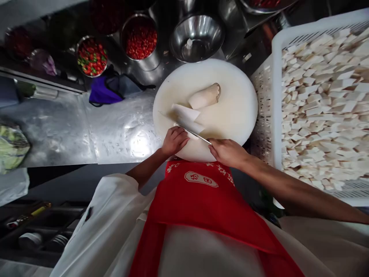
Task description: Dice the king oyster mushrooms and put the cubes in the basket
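My right hand is closed round the handle of a cleaver, whose thin metal edge slants up to the left across the board. Just below the blade, my left hand has its fingers curled over a pale piece of king oyster mushroom, pressing it on the round white chopping board. Beyond the blade lies a flat-cut white mushroom slab. A whole-looking king oyster mushroom with a brownish cap rests farther back. Fingers and blade partly hide the held piece.
To the right stands a white plastic basket full of cut mushroom chunks. Behind the board are a steel bowl and containers of chopped red chillies and mixed chillies. A purple cloth item lies on the steel counter.
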The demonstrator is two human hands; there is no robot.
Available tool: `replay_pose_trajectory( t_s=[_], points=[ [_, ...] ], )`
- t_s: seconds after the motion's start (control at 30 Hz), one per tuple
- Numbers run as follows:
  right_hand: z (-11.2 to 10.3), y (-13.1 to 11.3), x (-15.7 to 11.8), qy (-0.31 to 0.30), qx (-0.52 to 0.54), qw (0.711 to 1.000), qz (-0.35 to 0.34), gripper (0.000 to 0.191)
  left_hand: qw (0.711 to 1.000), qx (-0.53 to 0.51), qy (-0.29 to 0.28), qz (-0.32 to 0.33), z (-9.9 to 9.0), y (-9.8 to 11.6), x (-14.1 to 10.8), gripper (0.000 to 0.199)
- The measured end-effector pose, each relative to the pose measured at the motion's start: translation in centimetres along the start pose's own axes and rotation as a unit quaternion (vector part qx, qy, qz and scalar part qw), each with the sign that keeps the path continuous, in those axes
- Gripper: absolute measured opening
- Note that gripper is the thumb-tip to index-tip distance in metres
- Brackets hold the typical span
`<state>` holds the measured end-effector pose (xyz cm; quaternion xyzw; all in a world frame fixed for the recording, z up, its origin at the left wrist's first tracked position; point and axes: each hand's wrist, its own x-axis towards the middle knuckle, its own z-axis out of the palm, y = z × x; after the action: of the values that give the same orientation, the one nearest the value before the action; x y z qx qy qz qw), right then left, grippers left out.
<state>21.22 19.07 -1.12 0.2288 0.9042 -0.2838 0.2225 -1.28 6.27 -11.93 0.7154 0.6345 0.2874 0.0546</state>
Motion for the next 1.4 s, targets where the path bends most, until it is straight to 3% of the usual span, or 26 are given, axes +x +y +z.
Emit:
replay_pose_trajectory(
  t_s=[0.2,0.33,0.47,0.7,0.83,0.93,1.07,1.17,1.3,1.4],
  points=[
    [-0.4,-0.1,-4.4,0.167,0.084,0.982,0.001,0.041,0.996,0.08,-0.05,0.007,-0.6,-0.4,1.7,0.031],
    [0.0,-0.1,-7.5,0.22,0.137,0.963,0.078,0.037,0.986,0.07,-0.132,0.069,-1.2,-1.3,4.4,0.041],
    [2.3,0.2,-10.0,0.267,0.183,0.939,0.119,0.034,0.971,0.055,-0.201,0.113,-1.6,-1.8,6.5,0.043],
    [5.9,0.4,-12.2,0.297,0.206,0.923,0.134,0.031,0.953,0.072,-0.292,0.026,-2.3,-0.4,8.0,0.051],
    [6.1,0.8,-12.3,0.281,0.192,0.934,0.11,0.032,0.915,0.019,-0.398,0.06,-4.6,-0.3,7.4,0.049],
    [5.7,1.1,-11.8,0.245,0.166,0.952,0.076,0.033,0.898,0.038,-0.436,0.054,-6.2,-0.2,6.1,0.051],
    [4.9,1.1,-10.4,0.162,0.13,0.977,0.05,0.036,0.909,0.053,-0.412,-0.031,-6.4,1.1,4.7,0.051],
    [4.5,1.1,-9.4,0.118,0.098,0.988,0.033,0.037,0.93,0.029,-0.358,-0.083,-5.7,1.9,3.5,0.052],
    [4.3,1.3,-8.4,0.071,0.043,0.996,0.024,0.038,0.963,0.002,-0.203,-0.18,-5.0,1.8,0.7,0.065],
    [4.2,1.4,-8.0,0.038,0.004,0.999,0.009,0.04,0.966,-0.038,-0.101,-0.234,-4.4,1.6,-1.9,0.051]
  ],
)
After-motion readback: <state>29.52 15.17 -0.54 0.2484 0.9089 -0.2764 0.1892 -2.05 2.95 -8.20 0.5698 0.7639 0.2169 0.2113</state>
